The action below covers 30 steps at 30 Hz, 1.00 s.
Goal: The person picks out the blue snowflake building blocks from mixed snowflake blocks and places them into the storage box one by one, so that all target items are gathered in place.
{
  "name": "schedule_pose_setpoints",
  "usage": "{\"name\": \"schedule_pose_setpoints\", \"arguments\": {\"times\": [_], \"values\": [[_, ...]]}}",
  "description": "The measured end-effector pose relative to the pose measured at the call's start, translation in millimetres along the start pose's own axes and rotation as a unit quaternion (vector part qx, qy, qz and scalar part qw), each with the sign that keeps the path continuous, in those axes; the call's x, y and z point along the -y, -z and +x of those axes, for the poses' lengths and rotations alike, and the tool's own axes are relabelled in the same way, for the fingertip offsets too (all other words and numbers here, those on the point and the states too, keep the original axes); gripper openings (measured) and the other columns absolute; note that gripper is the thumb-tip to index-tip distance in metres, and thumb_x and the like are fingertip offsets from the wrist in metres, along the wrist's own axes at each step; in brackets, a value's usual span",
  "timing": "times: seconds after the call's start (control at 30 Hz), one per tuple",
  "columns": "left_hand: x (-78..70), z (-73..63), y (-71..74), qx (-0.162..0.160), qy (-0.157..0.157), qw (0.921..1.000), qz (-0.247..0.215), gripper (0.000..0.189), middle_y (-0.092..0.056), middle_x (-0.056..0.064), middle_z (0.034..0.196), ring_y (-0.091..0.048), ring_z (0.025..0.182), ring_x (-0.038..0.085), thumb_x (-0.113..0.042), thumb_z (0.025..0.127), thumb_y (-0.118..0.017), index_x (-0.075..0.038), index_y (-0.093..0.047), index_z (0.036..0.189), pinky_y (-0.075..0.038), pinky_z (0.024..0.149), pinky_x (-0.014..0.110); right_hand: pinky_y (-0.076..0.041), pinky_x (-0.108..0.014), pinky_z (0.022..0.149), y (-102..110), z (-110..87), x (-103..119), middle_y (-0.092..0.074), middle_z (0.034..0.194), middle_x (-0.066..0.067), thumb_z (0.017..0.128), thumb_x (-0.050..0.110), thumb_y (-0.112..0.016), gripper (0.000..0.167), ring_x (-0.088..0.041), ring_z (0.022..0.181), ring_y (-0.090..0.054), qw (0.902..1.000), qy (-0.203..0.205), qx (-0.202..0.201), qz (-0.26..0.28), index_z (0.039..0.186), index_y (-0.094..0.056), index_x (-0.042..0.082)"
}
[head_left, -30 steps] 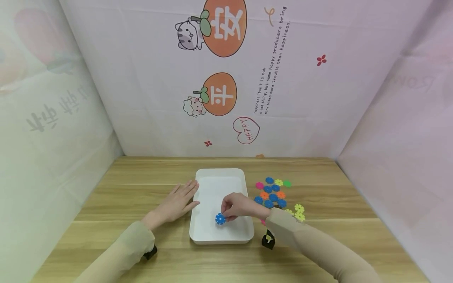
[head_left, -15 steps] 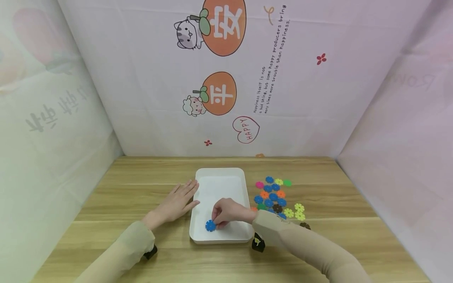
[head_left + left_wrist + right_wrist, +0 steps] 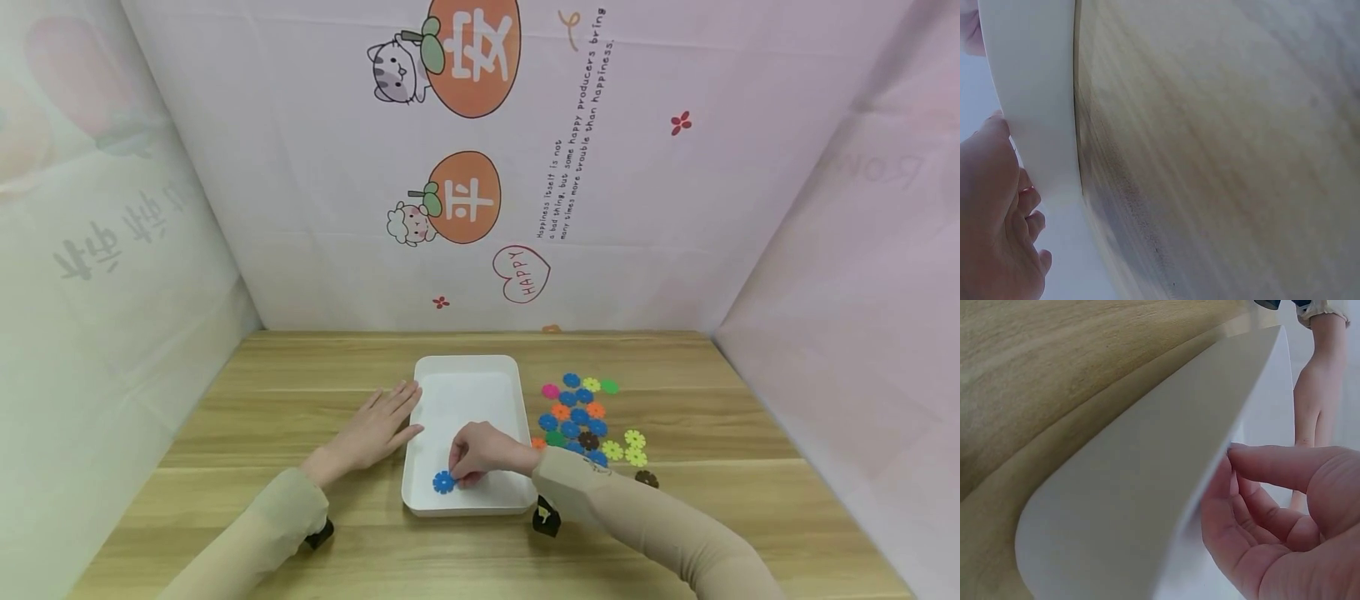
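Observation:
Inside a white tray [image 3: 450,392], my right hand [image 3: 483,450] pinches a blue snowflake disc [image 3: 443,482] low over the near left part of the floor. In the right wrist view the thumb and fingertips [image 3: 1241,450] come together just beyond the tray's wall [image 3: 1129,469], and the disc is hidden there. My left hand [image 3: 372,427] lies palm down at the tray's left rim, fingers stretched along it. From the left wrist view, that hand [image 3: 991,206] appears against the outer wall of the tray [image 3: 1035,81].
Right of the tray, several snowflake discs [image 3: 579,418] in blue, orange, yellow, green, pink and brown lie on the wooden table [image 3: 360,542]. Part of that group lies close to the right sleeve [image 3: 600,483]. A printed cloth wall [image 3: 330,208] stands behind the table.
My right hand has moved left and nearer with the blue disc, then lowered it slightly. More discs show right of the tray as the sleeve shifted. The left hand stays put.

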<state>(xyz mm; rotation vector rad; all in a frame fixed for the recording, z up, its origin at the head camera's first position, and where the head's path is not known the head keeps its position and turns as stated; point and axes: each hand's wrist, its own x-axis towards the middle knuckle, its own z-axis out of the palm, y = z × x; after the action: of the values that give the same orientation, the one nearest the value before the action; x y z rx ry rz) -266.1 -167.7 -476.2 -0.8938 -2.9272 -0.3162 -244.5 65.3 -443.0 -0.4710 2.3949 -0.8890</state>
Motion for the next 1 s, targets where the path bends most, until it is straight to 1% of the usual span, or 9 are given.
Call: {"name": "schedule_pose_setpoints", "arguments": {"times": [0.2,0.3,0.4,0.53,0.73,0.83,0.9,1.0], "values": [[0.4,0.7,-0.6,0.002,0.003,1.0,-0.007,0.068,-0.027,0.014,0.164,-0.025,0.153,0.034,-0.045,0.104,-0.044,-0.005,-0.028,0.156,-0.02,0.122,0.061,-0.058,-0.025,0.063,4.1,-2.8,-3.1,-0.07,0.069,-0.003,0.086,0.01,-0.076,0.01,-0.011,0.06,-0.064,0.9999,0.013,-0.004,-0.008,0.078,-0.07,0.009],[0.6,0.5,-0.9,-0.004,0.0,1.0,-0.004,0.068,-0.028,0.014,0.163,-0.026,0.152,0.035,-0.045,0.104,-0.045,-0.004,-0.029,0.156,-0.02,0.122,0.062,-0.059,-0.025,0.064,9.1,-5.7,-3.9,-0.067,0.069,-0.001,0.086,0.011,-0.076,0.009,-0.011,0.061,-0.064,0.9998,0.017,-0.008,-0.006,0.08,-0.069,0.009],[0.1,-0.2,-0.5,-0.007,0.0,1.0,-0.001,0.067,-0.029,0.014,0.163,-0.026,0.152,0.035,-0.044,0.104,-0.045,-0.003,-0.03,0.155,-0.02,0.122,0.062,-0.06,-0.027,0.066,16.5,-10.4,-4.4,-0.066,0.071,0.0,0.086,0.01,-0.075,0.007,-0.011,0.064,-0.066,0.9997,0.019,-0.015,0.005,0.083,-0.069,0.008],[-0.4,-1.1,-0.5,-0.008,0.0,1.0,-0.002,0.067,-0.029,0.015,0.163,-0.027,0.152,0.035,-0.044,0.104,-0.046,-0.003,-0.031,0.155,-0.02,0.122,0.062,-0.062,-0.031,0.069,29.5,-19.2,-7.8,-0.067,0.075,-0.003,0.086,0.008,-0.075,0.007,-0.013,0.068,-0.069,0.999,0.022,-0.027,0.027,0.086,-0.068,0.006],[-0.3,-1.1,-1.7,-0.001,0.002,1.0,-0.004,0.068,-0.025,0.013,0.164,-0.023,0.153,0.033,-0.045,0.104,-0.044,-0.004,-0.027,0.156,-0.018,0.123,0.06,-0.062,-0.034,0.072,52.5,-37.3,-26.7,-0.067,0.082,-0.006,0.088,0.009,-0.073,0.008,-0.02,0.075,-0.071,0.997,0.039,-0.049,0.044,0.09,-0.067,0.004],[-0.3,-0.8,-1.9,-0.006,-0.002,1.0,-0.005,0.068,-0.027,0.015,0.164,-0.024,0.153,0.035,-0.044,0.104,-0.045,-0.002,-0.028,0.155,-0.019,0.122,0.061,-0.061,-0.037,0.072,62.9,-48.0,-38.4,-0.067,0.083,-0.007,0.088,0.011,-0.072,0.01,-0.023,0.076,-0.07,0.996,0.041,-0.063,0.049,0.092,-0.066,0.003],[-0.8,-0.7,-1.4,-0.006,-0.001,1.0,-0.003,0.067,-0.027,0.015,0.164,-0.025,0.153,0.035,-0.043,0.104,-0.045,-0.003,-0.028,0.155,-0.019,0.122,0.061,-0.059,-0.039,0.071,69.1,-55.3,-45.8,-0.067,0.083,-0.006,0.088,0.013,-0.073,0.012,-0.023,0.076,-0.069,0.9953,0.041,-0.076,0.044,0.092,-0.066,0.004],[-1.9,-0.7,-0.4,-0.005,-0.001,1.0,-0.003,0.067,-0.027,0.015,0.163,-0.025,0.152,0.035,-0.043,0.104,-0.045,-0.002,-0.028,0.155,-0.018,0.122,0.062,-0.057,-0.04,0.069,77.3,-66.1,-57.1,-0.068,0.084,-0.008,0.088,0.013,-0.072,0.013,-0.023,0.075,-0.066,0.9939,0.056,-0.09,0.031,0.093,-0.066,0.003]]}}
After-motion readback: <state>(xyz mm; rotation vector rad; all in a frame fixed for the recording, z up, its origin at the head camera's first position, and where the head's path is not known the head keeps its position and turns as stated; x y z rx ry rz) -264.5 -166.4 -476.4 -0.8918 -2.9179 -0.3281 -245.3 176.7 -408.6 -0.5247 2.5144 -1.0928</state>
